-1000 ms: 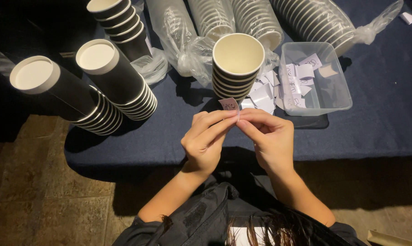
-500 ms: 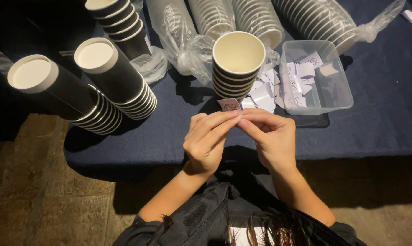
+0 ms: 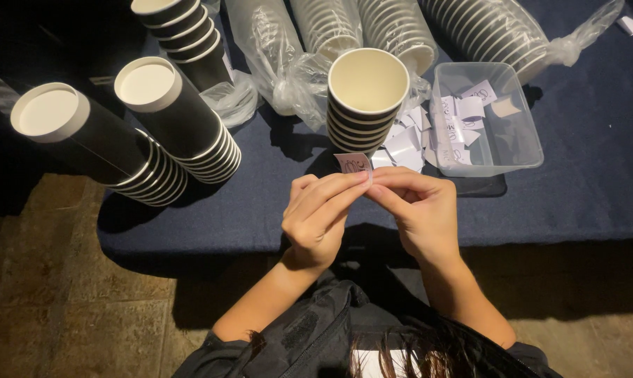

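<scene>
Sticker (image 3: 353, 162) pinched by both hands (fingertips).

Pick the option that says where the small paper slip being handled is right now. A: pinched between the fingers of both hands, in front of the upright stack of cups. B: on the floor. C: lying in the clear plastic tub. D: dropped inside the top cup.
A: the small paper slip is pinched between the left hand and the right hand, just in front of the upright stack of cups.
</scene>
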